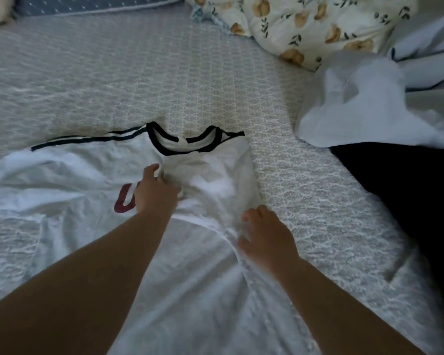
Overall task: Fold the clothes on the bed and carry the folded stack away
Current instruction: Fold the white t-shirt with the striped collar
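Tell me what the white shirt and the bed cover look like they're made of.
White shirt: soft, thin knit, probably cotton jersey; it drapes and creases under both hands, with dark ribbed trim at the neck. Bed cover: grey quilted or textured woven fabric, matte, with a repeating raised pattern.

Beyond the white shirt (82, 172) you had open bedspread (113, 80) to reach across; right of it, light blue clothes (364, 108) and a dark garment (408, 190) blocked you.

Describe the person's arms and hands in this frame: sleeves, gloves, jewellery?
Both forearms are bare as far as the frame shows, with no sleeve in view. The left hand and right hand wear no gloves; no watch, bracelet or ring is visible. Fingers are too blurred to judge nails.
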`<state>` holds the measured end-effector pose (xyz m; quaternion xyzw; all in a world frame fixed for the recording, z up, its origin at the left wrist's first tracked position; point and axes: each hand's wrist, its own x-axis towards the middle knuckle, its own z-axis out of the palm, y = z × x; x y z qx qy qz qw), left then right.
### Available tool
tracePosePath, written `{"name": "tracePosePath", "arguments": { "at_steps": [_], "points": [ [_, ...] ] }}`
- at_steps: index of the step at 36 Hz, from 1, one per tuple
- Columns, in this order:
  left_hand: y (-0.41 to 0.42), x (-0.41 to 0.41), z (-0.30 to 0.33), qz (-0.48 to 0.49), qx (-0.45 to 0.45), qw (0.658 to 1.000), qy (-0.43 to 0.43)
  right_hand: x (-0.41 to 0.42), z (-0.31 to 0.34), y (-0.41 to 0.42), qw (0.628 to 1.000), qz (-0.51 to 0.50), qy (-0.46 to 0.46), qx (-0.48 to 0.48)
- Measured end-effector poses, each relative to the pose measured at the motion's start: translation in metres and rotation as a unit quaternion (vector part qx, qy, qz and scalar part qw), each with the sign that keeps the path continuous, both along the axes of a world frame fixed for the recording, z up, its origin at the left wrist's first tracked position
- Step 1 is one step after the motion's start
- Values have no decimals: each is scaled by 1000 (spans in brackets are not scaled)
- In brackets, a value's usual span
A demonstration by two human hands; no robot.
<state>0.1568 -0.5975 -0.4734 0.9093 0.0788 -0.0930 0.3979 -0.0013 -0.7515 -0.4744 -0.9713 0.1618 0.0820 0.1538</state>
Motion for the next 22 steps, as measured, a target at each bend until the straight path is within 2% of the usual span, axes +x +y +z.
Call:
{"name": "tracePosePath", "arguments": {
  "at_steps": [3, 6, 8, 10, 13, 17, 19, 22],
  "points": [
    [0, -37, -1, 127, -146, 979, 63, -20, -1, -2, 997, -35, 32, 56],
    [-1, -94, -2, 148, -141, 976, 80, -43, 4, 2, 981, -117, 49, 149],
    [0, -138, -4, 67, -98, 991, 69, -61, 5, 9, 976, -150, 27, 155],
    [7, -177, -10, -95, 2, 996, 0, -81, 2, 20, 977, -170, -7, 129],
    [17, -212, -19, -268, 94, 954, -98, -114, -1, 41, 976, -202, -2, 85],
    [23, -243, -22, -363, 139, 911, -137, -162, -8, 70, 979, -186, 79, 11],
    [28, -254, -28, -414, 145, 890, -125, -177, -7, 77, 979, -175, 108, -12],
    [34, -268, -37, -508, 175, 840, -75, -193, -3, 81, 977, -163, 132, -30]
  ]
}}
